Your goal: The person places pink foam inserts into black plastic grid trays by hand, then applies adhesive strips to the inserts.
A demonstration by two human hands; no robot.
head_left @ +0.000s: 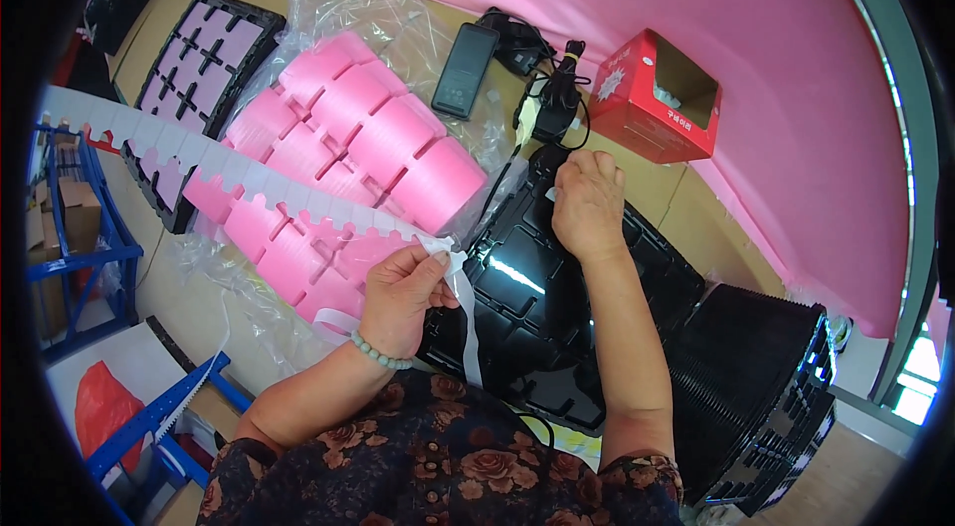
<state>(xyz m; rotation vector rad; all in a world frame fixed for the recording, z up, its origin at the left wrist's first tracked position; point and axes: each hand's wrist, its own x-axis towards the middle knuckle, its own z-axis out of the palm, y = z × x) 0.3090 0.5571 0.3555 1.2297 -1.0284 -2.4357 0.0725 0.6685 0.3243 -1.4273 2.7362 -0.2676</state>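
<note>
A long pale notched strip (249,178), whitish-pink with square teeth along its lower edge, runs from the upper left down to the left hand (403,295), which pinches its near end; a white tail of it hangs down past the wrist. A glossy black moulded tray (527,317) with rectangular pockets lies on the counter, the right hand (589,203) resting on its far edge

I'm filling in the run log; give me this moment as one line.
left hand: pinching notched white strip | right hand: fingertips on black plastic tray | beside: bagged pink foam strips
</note>
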